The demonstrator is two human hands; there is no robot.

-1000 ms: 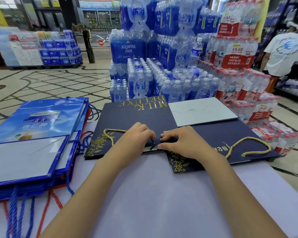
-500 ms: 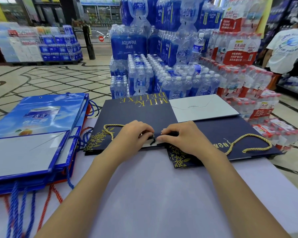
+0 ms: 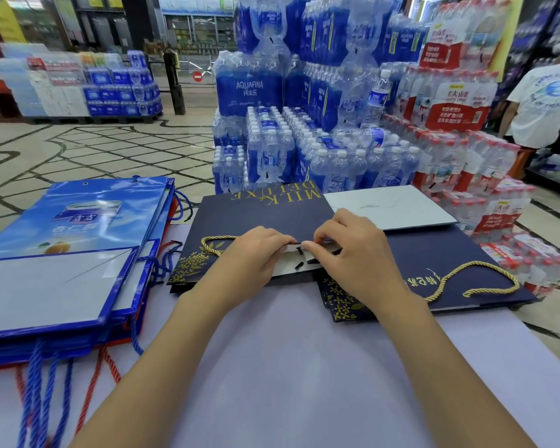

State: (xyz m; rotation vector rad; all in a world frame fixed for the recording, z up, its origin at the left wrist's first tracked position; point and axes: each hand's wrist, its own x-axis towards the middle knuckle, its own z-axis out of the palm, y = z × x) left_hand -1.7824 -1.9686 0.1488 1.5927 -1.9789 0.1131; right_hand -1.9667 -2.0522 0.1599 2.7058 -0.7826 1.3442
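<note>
Navy paper bag: judged light, stiff, easily creased.
Top edge is pinched by left hand and right hand.

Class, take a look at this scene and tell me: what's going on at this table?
A person is working on a flat navy paper bag lying on the table in a shop. The left hand and the right hand pinch its near edge, where the white inside and small black cord ends show. A second navy bag lies to the right, a stack of blue bags to the left.
</note>
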